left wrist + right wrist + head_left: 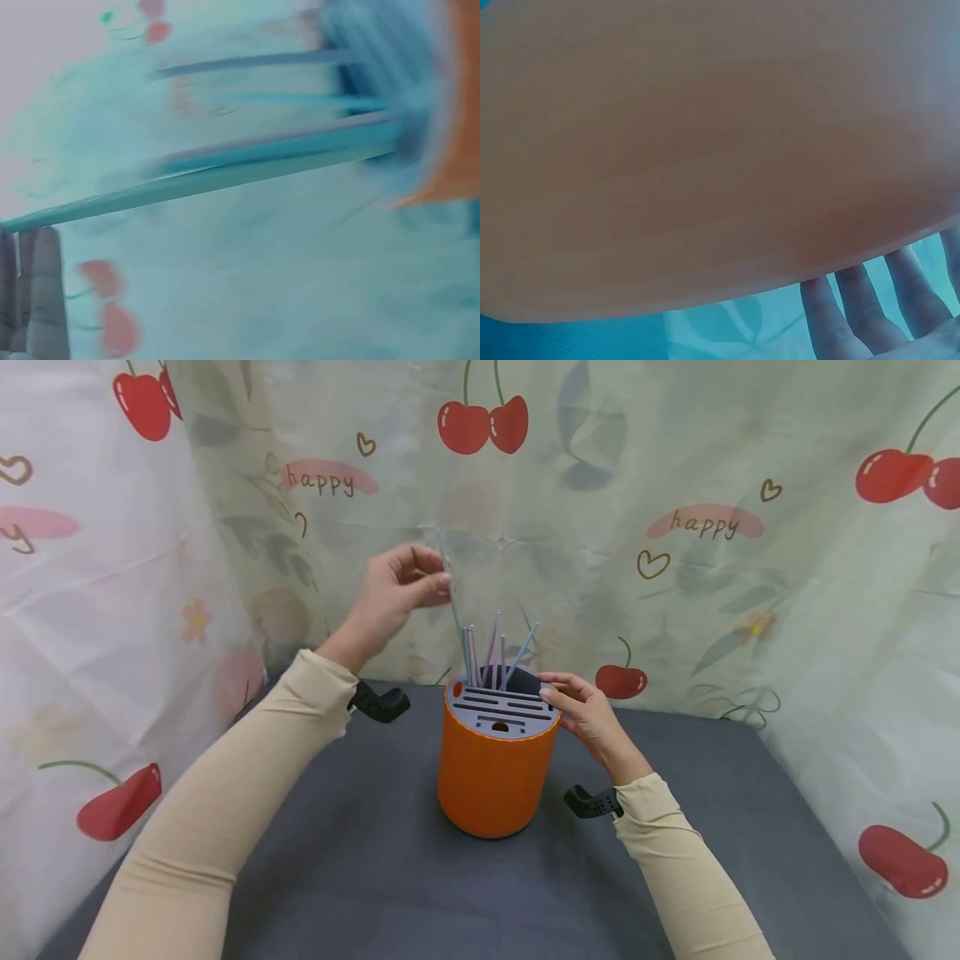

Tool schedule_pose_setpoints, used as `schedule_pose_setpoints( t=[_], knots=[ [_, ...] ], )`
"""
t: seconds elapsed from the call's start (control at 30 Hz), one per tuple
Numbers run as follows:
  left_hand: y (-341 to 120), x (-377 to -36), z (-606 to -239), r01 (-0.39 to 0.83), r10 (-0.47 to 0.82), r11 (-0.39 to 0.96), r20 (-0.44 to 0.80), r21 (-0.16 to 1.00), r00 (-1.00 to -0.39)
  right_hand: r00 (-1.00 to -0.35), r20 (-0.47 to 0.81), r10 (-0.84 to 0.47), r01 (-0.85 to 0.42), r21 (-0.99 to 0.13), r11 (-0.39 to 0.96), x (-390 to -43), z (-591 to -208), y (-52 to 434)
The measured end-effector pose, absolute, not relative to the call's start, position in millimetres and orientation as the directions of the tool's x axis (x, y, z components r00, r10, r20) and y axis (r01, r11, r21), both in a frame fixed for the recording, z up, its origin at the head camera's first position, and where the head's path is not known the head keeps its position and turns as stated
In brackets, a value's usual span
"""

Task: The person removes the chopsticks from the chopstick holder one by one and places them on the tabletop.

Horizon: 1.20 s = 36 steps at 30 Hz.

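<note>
Fingers of the left hand point(393, 589) are pinching the upper end of a thin pale straw point(453, 602), whose lower end is sitting among the other straws point(491, 656) standing in the rear opening of the orange holder point(495, 777). That holder is standing upright on the grey tabletop point(360, 877), roughly midway between the two beige sleeves. The right hand point(588, 714) is resting against the holder's right rim, fingers fairly straight and pressing on the slotted grey lid point(501, 708), steadying it rather than clasping it. The left wrist view is blurring badly, yet the pinched straw is showing as a long teal line running toward the holder's mouth. The right wrist view is showing mostly the orange wall with fingertips beside it. Judging from this, the step in hand is handling one straw at the opening; whether it is going in or coming out cannot be told. Either way, the next move is calling for a straight, vertical path, with the other hand bracing the holder against tipping.
</note>
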State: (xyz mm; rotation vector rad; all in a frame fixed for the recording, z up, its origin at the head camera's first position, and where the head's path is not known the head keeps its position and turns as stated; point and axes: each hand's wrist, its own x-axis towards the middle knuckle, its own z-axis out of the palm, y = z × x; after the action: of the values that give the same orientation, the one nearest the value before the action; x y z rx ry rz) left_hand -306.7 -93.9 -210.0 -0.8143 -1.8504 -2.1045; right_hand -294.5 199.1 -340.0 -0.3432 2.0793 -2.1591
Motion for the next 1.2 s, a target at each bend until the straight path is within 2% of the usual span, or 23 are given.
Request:
schedule_pose_setpoints(
  t=[0.1, 0.2, 0.33, 0.47, 0.6, 0.77, 0.9, 1.03, 1.2],
  knots=[
    [-107.5, -298.1, -172.5, 0.583, 0.082, -0.275, 0.623, 0.764, -0.778, -0.967, 0.08, -0.242, -0.07, -0.996, -0.051, -294.3, -339.9, 198.3],
    [-125.0, -290.6, -146.0, 0.616, -0.003, -0.284, 0.642, 0.735, -0.767, -0.967, 0.079, -0.244, -0.068, -0.996, -0.053, -294.2, -339.9, 198.2],
    [-146.8, -291.0, -145.6, 0.537, -0.018, -0.252, 0.551, 0.805, -0.834, -0.965, 0.083, -0.25, -0.072, -0.996, -0.052, -294.0, -340.0, 200.1],
    [-159.1, -304.7, -188.9, 0.352, 0.037, -0.145, 0.361, 0.925, -0.932, -0.964, 0.087, -0.251, -0.08, -0.996, -0.041, -293.5, -340.3, 202.0],
    [-162.9, -322.5, -255.7, 0.165, 0.096, 0.016, 0.163, 0.986, -0.982, -0.965, 0.087, -0.246, -0.081, -0.996, -0.035, -293.8, -341.0, 201.3],
    [-159.1, -339.2, -339.3, 0.016, 0.143, 0.156, -0.006, 0.988, -0.99, -0.966, 0.086, -0.244, -0.08, -0.996, -0.032, -294.3, -341.4, 198.9],
    [-152.4, -345.6, -392.8, -0.087, 0.126, 0.199, -0.114, 0.976, -0.985, -0.966, 0.086, -0.244, -0.081, -0.996, -0.03, -294.8, -341.8, 198.6],
    [-147.8, -347.8, -429.7, -0.162, 0.087, 0.222, -0.185, 0.962, -0.979, -0.965, 0.088, -0.249, -0.081, -0.996, -0.035, -294.8, -342.4, 198.7],
    [-144.4, -350.7, -456.1, -0.205, 0.048, 0.25, -0.224, 0.946, -0.973, -0.964, 0.097, -0.247, -0.09, -0.995, -0.038, -295.2, -343.2, 199.6]
  ],
)
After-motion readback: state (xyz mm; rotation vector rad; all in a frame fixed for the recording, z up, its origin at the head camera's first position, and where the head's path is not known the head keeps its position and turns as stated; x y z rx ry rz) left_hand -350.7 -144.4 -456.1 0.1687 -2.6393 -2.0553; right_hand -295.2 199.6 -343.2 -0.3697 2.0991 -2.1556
